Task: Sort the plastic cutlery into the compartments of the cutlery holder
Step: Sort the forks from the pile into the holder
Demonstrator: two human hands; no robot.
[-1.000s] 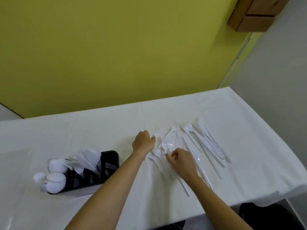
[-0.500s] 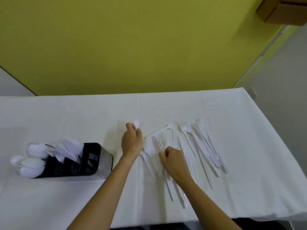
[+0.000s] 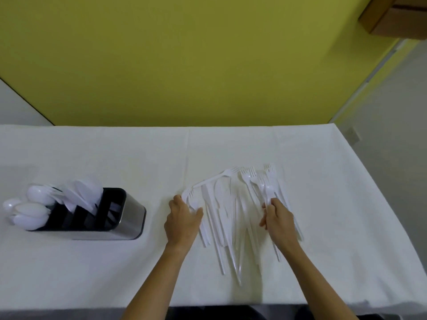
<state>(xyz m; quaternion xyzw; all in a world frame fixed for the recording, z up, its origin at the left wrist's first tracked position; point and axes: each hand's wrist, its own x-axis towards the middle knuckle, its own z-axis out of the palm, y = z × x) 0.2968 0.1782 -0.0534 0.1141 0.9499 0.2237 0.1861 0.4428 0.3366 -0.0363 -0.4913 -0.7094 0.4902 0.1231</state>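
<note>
Both the left hand and right hand clutch forks, fingertips hidden.

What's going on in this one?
A person is sorting white plastic cutlery on a table. The left hand grips a few forks at the left edge of the pile. The right hand pinches another fork. The cutlery holder at the left already holds spoons.
</note>
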